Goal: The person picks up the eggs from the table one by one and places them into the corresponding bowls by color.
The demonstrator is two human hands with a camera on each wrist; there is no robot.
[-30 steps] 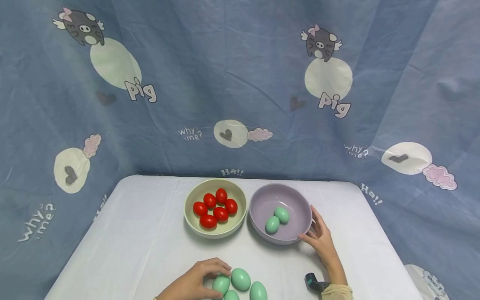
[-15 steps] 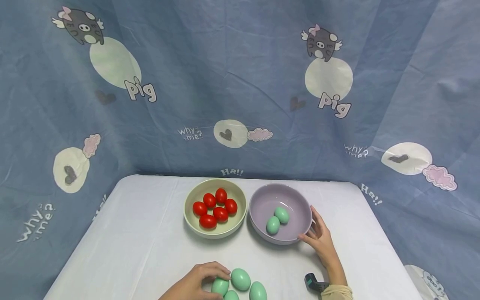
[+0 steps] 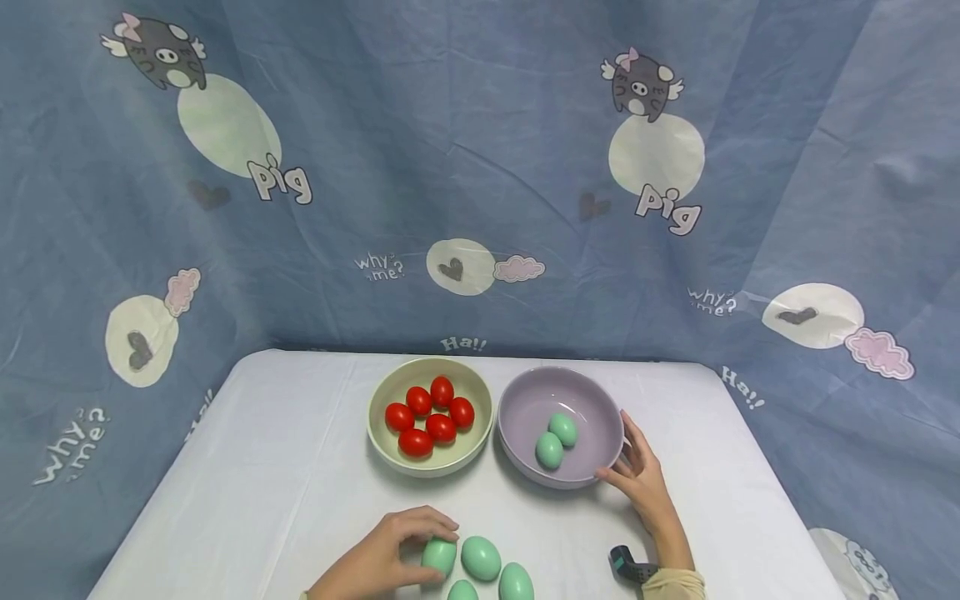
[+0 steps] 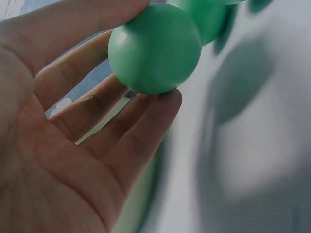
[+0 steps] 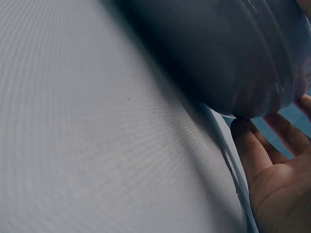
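Note:
My left hand (image 3: 382, 552) pinches a green egg (image 4: 154, 48) between its thumb and fingertips, near the front of the table. Beside it lie several more green eggs (image 3: 481, 558), partly cut off by the view's lower edge. My right hand (image 3: 639, 477) holds the right side of a purple bowl (image 3: 517, 392), its thumb near the front rim and its fingers along the outer wall. In the right wrist view, fingertips touch the bowl's outside (image 5: 243, 58). Two green eggs (image 3: 550, 451) rest together inside this bowl.
Left of the purple bowl stands a pale green bowl (image 3: 384, 442) with several red eggs (image 3: 416, 443). A white cloth (image 3: 247, 467) covers the table, and a blue printed curtain (image 3: 480, 167) hangs behind. On my right wrist sits a black strap-mounted device (image 3: 632, 567).
My left hand has lifted its green egg slightly, away from the others. One egg in the purple bowl has rolled a little to the right. My right hand stays at the bowl.

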